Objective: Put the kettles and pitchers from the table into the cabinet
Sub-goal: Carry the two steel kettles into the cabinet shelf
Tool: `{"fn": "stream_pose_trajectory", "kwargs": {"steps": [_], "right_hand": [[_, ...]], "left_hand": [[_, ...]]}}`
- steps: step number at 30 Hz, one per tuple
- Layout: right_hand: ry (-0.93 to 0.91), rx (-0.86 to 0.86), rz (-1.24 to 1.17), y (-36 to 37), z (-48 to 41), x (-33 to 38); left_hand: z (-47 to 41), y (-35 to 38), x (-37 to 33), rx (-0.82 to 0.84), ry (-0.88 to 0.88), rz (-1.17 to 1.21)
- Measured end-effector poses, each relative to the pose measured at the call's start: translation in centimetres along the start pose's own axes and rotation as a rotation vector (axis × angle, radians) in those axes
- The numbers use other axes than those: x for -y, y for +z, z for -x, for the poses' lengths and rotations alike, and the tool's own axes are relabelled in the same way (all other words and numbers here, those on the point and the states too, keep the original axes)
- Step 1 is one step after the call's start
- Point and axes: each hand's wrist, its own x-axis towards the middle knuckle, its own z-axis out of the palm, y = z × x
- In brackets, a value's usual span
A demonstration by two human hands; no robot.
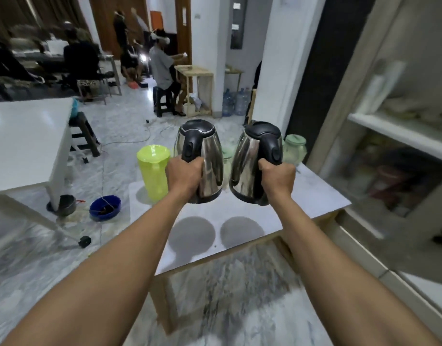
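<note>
Two steel kettles are held up above the desk (314, 196). The left kettle (210, 158) is gripped by the left hand (183, 174), the right kettle (249, 161) by the right hand (277, 178), fingers closed around the black handles. The cabinet shelf (399, 133) lies off to the right of the fingers, nearer the right hand.

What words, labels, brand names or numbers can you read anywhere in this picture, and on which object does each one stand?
None can be read.
Left kettle and right kettle: no marking shows on the steel or the black handles.
Yellow-green pitcher: plain.
Pale green jar: blurred, no label made out.
White notices on the far wall panel: too small and blurred.
</note>
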Motion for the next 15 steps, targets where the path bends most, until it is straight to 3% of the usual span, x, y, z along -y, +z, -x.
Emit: {"fn": "stream_pose_trajectory", "kwargs": {"steps": [15], "right_hand": [[-0.046,-0.552,0.054,-19.6,3.7,7.4]], "left_hand": [[7.0,6.4,-13.9,0.451,0.263,0.164]]}}
